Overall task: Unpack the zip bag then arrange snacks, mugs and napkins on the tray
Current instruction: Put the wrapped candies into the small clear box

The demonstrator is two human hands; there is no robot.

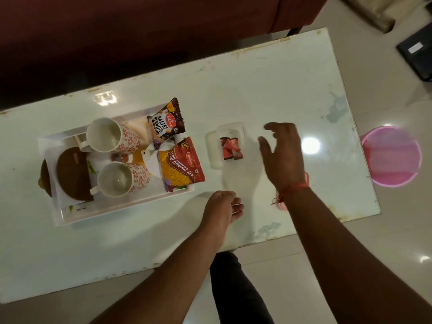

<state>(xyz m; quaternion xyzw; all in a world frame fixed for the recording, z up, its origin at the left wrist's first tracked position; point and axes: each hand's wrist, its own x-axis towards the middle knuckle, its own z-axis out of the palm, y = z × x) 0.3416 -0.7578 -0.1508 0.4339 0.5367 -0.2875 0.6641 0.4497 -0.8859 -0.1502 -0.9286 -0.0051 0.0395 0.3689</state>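
A white tray at the table's left holds two floral mugs, both lying on their sides. Also in it are a salted peanuts packet, a red bhujia sev packet, white napkins and brown round mats. Right of the tray lies a clear zip bag with small red candy wrappers inside. My right hand hovers open just right of the bag, fingers spread. My left hand rests near the table's front, loosely curled and holding nothing.
The white table top is glossy with worn patches. A dark red sofa runs behind it. A pink bin stands on the floor to the right, and a dark object lies at the far right.
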